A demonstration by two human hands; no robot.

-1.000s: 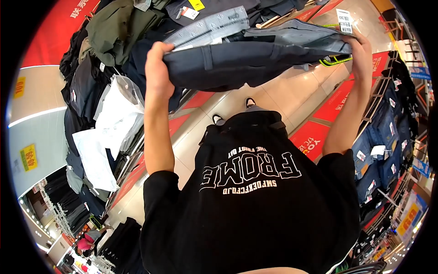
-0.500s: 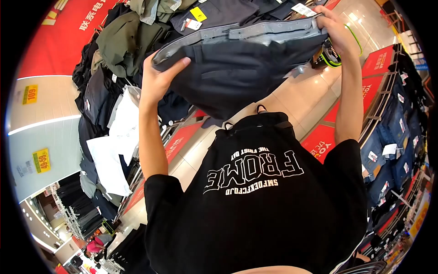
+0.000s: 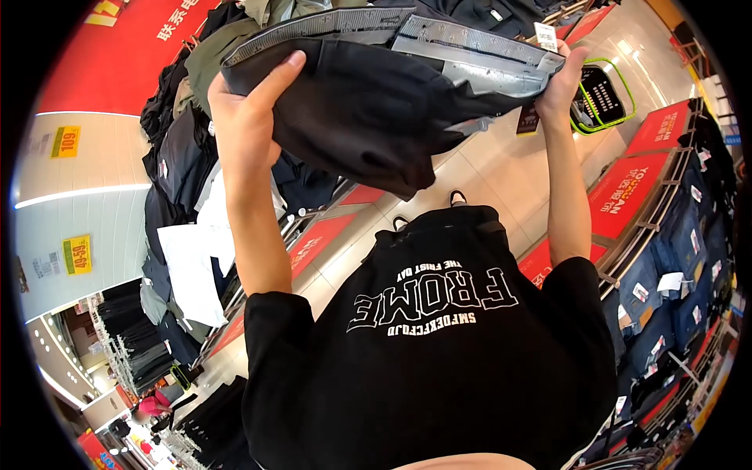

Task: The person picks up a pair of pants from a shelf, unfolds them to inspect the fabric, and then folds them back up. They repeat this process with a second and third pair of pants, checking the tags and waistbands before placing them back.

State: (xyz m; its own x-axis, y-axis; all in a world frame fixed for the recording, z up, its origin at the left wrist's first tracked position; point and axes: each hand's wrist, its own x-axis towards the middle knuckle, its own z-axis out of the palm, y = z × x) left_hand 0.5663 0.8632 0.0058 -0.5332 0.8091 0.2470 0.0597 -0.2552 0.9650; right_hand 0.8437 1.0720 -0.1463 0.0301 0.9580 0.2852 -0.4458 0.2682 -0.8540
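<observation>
Black trousers (image 3: 352,117) hang between my two hands near the top of the view, with the grey inner waistband facing up. My left hand (image 3: 251,117) grips one end of the waistband, its thumb lying across the dark cloth. At the other end my right hand (image 3: 560,86) pinches the waistband, close to a white tag (image 3: 546,37) that sticks up. The hanging lower part of the trousers is bunched, and the fingers behind the cloth are hidden.
Piled clothes (image 3: 180,157) fill a rack on the left, with white garments (image 3: 188,274) lower down. On the right is a rack of jeans (image 3: 666,274) with red signs (image 3: 630,196). A green-rimmed basket (image 3: 603,98) stands on the floor. A person (image 3: 154,403) is at the far lower left.
The left-side hand and its end of the trousers have moved left and up; the right-side hand is slightly lower and further left. More of the waistband's inside and the basket now show.
</observation>
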